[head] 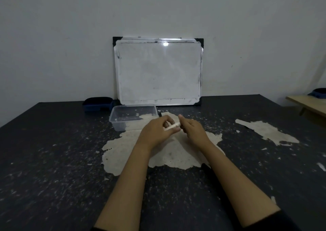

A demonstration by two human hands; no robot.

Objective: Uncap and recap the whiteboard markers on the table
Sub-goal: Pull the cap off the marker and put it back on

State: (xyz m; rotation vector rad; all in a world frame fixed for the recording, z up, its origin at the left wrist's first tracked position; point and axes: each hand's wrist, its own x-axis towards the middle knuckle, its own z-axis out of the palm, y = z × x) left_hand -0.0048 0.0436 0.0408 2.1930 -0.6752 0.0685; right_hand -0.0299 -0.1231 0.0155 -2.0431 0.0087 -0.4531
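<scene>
A white whiteboard marker (pixel 172 127) lies across the fingers of my left hand (pixel 156 131), which is closed around its barrel above the middle of the table. My right hand (pixel 192 130) is closed on the marker's right end, and its fingers hide that end, so I cannot tell whether the cap is on. A small black piece (pixel 160 114), maybe a marker end or cap, shows just behind my left fingers. Both hands are touching the marker, close together.
A clear plastic container (pixel 123 118) sits just behind and left of my hands. A whiteboard (pixel 158 71) leans on the wall at the back, with a dark blue eraser (pixel 97 103) to its left. The black table (pixel 53 169) has pale worn patches. A wooden bench (pixel 308 105) stands at the far right.
</scene>
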